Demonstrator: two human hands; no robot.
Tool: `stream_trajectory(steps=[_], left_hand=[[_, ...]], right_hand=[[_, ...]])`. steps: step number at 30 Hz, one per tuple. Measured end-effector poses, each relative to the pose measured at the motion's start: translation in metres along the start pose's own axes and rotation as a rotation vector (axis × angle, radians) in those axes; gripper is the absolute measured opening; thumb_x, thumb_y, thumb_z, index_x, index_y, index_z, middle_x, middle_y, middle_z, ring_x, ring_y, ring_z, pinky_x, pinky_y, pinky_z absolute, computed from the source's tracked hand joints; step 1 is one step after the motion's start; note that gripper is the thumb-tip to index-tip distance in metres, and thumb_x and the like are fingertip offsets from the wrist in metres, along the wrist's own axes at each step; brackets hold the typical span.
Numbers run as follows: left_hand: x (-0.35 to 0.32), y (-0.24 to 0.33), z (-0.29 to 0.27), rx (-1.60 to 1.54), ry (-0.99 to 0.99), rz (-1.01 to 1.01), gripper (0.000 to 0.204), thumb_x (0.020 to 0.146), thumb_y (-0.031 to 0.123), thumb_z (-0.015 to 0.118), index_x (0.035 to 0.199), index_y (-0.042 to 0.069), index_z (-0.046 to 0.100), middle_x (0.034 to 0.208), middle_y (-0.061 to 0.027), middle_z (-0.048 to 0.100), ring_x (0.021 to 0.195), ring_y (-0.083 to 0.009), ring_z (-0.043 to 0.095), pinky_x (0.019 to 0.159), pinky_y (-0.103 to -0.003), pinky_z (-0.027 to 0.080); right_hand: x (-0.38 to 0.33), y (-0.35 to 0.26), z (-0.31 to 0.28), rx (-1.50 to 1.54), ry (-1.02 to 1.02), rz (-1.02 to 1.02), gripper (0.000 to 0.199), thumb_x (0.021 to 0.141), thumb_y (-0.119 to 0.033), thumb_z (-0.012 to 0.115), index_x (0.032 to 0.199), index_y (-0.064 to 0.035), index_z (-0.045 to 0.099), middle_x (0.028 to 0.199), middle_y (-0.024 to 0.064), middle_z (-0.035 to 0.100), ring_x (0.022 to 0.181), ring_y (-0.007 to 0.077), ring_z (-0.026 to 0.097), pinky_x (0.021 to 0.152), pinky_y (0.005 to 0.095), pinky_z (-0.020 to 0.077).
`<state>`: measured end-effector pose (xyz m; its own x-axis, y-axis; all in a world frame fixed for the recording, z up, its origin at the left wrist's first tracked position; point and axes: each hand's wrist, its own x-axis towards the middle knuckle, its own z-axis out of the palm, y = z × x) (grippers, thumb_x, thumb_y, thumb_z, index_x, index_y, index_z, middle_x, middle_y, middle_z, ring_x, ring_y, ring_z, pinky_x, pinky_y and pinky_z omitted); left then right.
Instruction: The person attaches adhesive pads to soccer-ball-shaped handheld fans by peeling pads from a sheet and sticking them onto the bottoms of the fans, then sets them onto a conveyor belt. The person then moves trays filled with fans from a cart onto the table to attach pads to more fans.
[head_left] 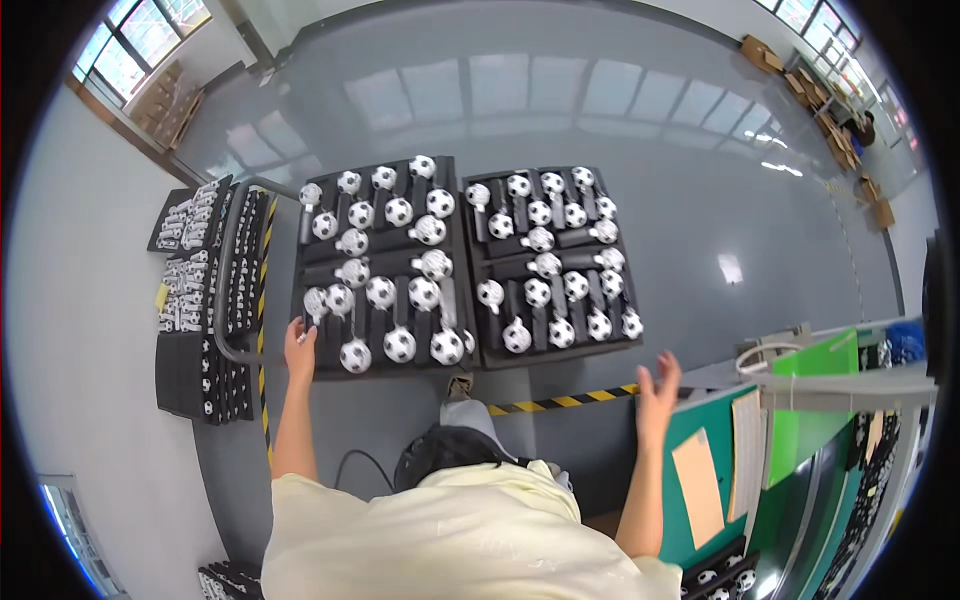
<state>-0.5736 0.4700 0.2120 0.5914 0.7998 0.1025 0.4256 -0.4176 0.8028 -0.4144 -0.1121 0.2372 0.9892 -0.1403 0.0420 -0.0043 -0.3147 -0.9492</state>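
Note:
Two black trays lie side by side in front of me, the left tray (375, 372) and the right tray (560, 357). Both hold several black-and-white soccer-ball pieces (399, 345) with short stems, set in slots. At the near left corner of the left tray is my left hand (299, 352), its fingers bent together around a small whitish bit that is too small to name. My right hand (656, 402) is raised off the right tray's near right corner, beside a green-topped bench. Its fingers are spread and hold nothing.
A grey tubular rail (222, 300) curves along the left. Beyond it, stacked black trays (180, 375) carry more pieces by the wall. Yellow-black tape (560, 402) marks the floor. The green bench (680, 520) with cardboard sheets (698, 487) stands right. Cartons (838, 140) and a person are far right.

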Motion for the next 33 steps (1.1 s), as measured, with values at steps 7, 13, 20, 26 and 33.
stream_trajectory(steps=[7,13,20,26,33], left_hand=[[0.168,-0.059,-0.010,0.237,-0.085,-0.063,0.059,0.083,0.037,0.061,0.127,0.001,0.045,0.132,-0.0195,0.043,0.123,-0.0285,0.040,0.103,-0.036,0.030],[0.235,-0.146,-0.006,-0.200,-0.295,-0.626,0.069,0.080,0.048,0.062,0.127,0.000,0.046,0.137,-0.0143,0.040,0.123,-0.0286,0.040,0.102,-0.035,0.031],[0.246,-0.160,0.015,-0.588,-0.432,-0.902,0.061,0.081,0.049,0.058,0.120,0.003,0.053,0.116,-0.0131,0.058,0.105,-0.0252,0.056,0.092,-0.036,0.043],[0.245,-0.159,0.020,-0.773,-0.379,-0.857,0.058,0.079,0.046,0.059,0.117,0.002,0.055,0.110,-0.0133,0.061,0.099,-0.0267,0.059,0.089,-0.037,0.046],[0.239,-0.087,0.026,-0.893,-0.400,-0.804,0.056,0.076,0.041,0.060,0.115,0.001,0.056,0.107,-0.0140,0.062,0.096,-0.0285,0.060,0.089,-0.037,0.046]], right_hand=[[0.112,0.002,0.317,0.189,-0.578,0.387,0.063,0.086,-0.042,0.057,0.135,-0.0085,0.035,0.130,0.0121,0.045,0.118,0.0259,0.045,0.095,0.0349,0.0372],[0.136,0.015,0.454,0.276,-0.666,0.672,0.065,0.085,-0.053,0.052,0.133,-0.0092,0.040,0.127,0.0094,0.050,0.113,0.0229,0.051,0.093,0.0338,0.0403],[0.126,0.001,0.466,0.548,-0.756,0.905,0.058,0.084,-0.046,0.057,0.121,-0.0019,0.051,0.113,0.0093,0.059,0.102,0.0160,0.057,0.089,0.0289,0.0447],[0.133,-0.018,0.465,0.560,-0.763,1.024,0.054,0.082,-0.040,0.060,0.118,-0.0012,0.052,0.111,0.0096,0.060,0.100,0.0161,0.058,0.088,0.0288,0.0455],[0.129,-0.007,0.468,0.434,-0.501,0.841,0.062,0.080,-0.040,0.062,0.122,0.0023,0.047,0.116,0.0104,0.057,0.103,0.0167,0.056,0.088,0.0283,0.0448]])
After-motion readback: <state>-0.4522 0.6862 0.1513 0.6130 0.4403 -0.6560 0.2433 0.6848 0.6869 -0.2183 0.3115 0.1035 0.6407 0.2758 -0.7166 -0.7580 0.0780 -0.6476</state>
